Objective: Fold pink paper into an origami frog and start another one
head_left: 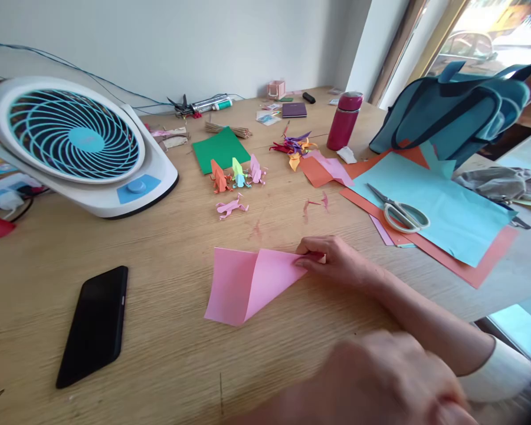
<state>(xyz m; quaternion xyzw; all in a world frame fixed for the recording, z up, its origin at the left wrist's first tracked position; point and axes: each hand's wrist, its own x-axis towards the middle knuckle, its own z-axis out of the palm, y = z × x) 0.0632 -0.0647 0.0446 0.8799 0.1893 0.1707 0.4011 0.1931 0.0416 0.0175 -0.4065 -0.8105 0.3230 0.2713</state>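
Observation:
A sheet of pink paper [256,280] lies on the wooden table, partly folded over so that one flap rises along a diagonal edge. Its right corner is pinched between the thumb and fingers of my right hand [325,255]. Low in the picture my left hand [376,378] is smeared by motion, over the table's near side and apart from the paper. How its fingers are set does not show. Beyond the sheet lies a pink folded paper figure [230,206], with orange, green and pink paper figures [238,173] standing behind it.
A white fan [137,188] stands at the left, behind a black phone [95,321]. Scissors [398,212] rest on blue paper [460,206] at the right, near a teal bag [451,112]. Farther back are a red flask [345,121] and green paper [219,150].

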